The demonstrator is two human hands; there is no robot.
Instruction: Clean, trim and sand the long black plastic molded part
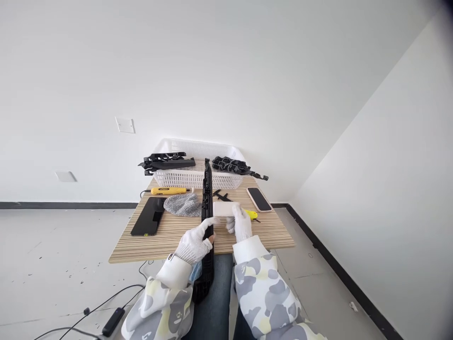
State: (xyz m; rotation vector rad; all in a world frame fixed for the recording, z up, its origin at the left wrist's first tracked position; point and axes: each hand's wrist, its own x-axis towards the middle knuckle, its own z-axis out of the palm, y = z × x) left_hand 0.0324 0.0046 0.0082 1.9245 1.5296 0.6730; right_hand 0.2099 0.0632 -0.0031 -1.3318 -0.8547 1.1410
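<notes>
A long black plastic trim piece (207, 198) runs from my lap up over the table toward the basket. My left hand (194, 243), in a white knit glove with a bare thumb tip, grips it near the table's front edge, index finger stretched across it. Just right of the piece, my gloved right hand (241, 224) holds a flat white rectangular object (225, 208), whose left end is close to the trim. Its exact kind is unclear. Partly behind the right hand lies a yellow-handled tool (252, 215) with a dark tip.
A white basket (180, 179) at the back carries black plastic parts (170, 163) and more black parts (231, 165). On the table (159, 245) are a yellow electric tool (168, 191), grey cloth (182, 205), black tablet-like slab (148, 216), black caliper-like tool (222, 196) and phone (259, 199).
</notes>
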